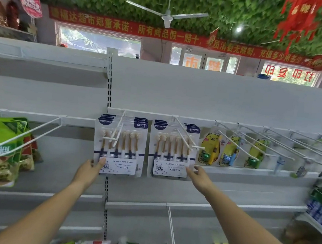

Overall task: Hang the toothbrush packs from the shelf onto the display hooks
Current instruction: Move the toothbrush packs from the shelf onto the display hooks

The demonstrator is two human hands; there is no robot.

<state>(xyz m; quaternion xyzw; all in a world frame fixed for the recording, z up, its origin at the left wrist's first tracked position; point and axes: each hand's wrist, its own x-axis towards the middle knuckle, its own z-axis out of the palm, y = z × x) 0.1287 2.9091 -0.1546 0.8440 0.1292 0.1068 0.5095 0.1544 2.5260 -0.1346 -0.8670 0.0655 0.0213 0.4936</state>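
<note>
Head view: I am pinching the lower left corner of the left stack of toothbrush packs point(120, 145) with my left hand point(90, 169), thumb lying on the front. This stack is hanging on a display hook point(122, 118) just right of the slotted upright point(109, 90). The right stack of toothbrush packs point(173, 150) is hanging further right of the upright. My right hand point(198, 175) is touching its lower right corner; I cannot tell whether it is pinching.
</note>
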